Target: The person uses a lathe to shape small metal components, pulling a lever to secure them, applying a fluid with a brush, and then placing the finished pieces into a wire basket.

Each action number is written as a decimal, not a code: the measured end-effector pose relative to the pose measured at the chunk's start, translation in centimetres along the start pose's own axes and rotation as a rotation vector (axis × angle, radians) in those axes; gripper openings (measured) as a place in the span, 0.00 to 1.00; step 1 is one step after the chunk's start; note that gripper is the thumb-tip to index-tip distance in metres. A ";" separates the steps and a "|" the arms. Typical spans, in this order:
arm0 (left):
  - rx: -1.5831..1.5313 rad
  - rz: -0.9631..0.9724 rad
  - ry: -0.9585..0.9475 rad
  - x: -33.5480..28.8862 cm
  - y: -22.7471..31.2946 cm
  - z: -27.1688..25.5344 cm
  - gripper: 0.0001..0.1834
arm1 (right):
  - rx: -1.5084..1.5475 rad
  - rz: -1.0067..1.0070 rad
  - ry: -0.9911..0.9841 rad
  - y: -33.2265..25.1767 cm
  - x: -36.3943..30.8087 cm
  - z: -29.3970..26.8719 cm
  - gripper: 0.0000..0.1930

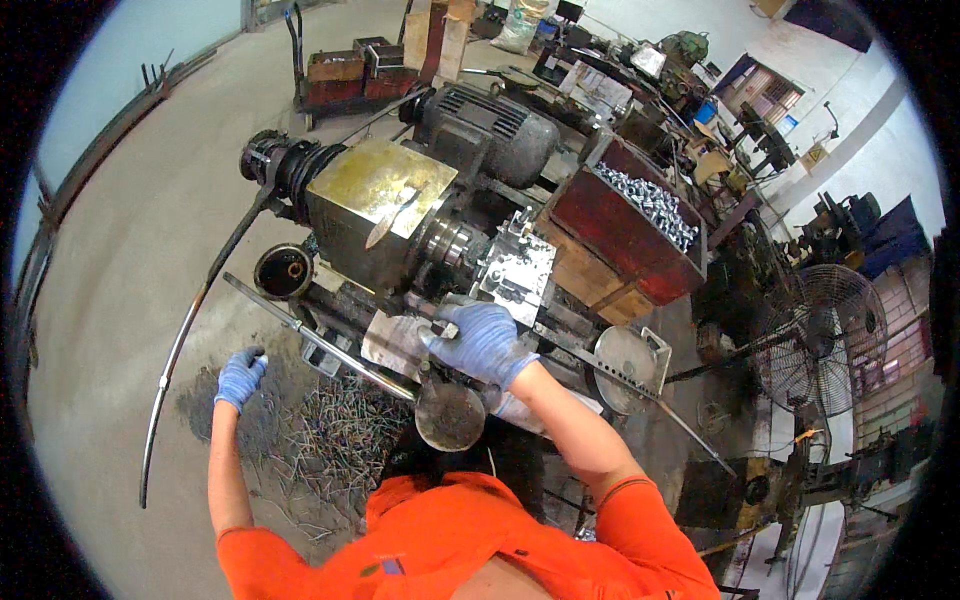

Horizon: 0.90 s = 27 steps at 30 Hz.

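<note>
My right hand (pixel 485 342), in a blue knitted glove, is closed at the front of an oily lathe-like machine (pixel 370 230). A small metal piece (pixel 441 329) shows between its thumb and fingers; its far end is hidden. Just beyond that hand are a shiny chuck (pixel 450 243) and a metal block (pixel 518 262) strewn with bright chips. Out to the left, away from the machine, my gloved left hand (pixel 240 378) has its fingers curled together. Something small and pale shows at its fingertips, too small to name. Between my hands slants a long steel lever (pixel 320 340).
Metal shavings and thin rods (pixel 340 440) litter the floor below the machine. A red bin (pixel 625 225) full of small metal parts stands at the right, above a standing fan (pixel 822 330). Another long lever (pixel 190 330) sticks out at left. A round cup (pixel 284 271) sits near the machine.
</note>
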<state>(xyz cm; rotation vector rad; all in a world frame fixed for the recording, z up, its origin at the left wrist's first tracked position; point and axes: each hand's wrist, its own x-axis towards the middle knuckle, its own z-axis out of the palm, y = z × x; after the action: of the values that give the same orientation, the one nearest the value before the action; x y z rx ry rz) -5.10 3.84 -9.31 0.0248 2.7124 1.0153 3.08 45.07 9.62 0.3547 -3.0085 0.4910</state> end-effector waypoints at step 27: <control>0.550 -0.167 0.534 -7.6 6.4 -4.8 0.25 | -0.262 0.106 -0.035 6.7 8.2 -0.8 0.26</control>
<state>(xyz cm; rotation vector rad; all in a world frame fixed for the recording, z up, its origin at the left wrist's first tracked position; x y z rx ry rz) 0.74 4.88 0.02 -0.4229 3.3136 0.2172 -6.42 49.76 9.26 0.1876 -3.0830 0.0940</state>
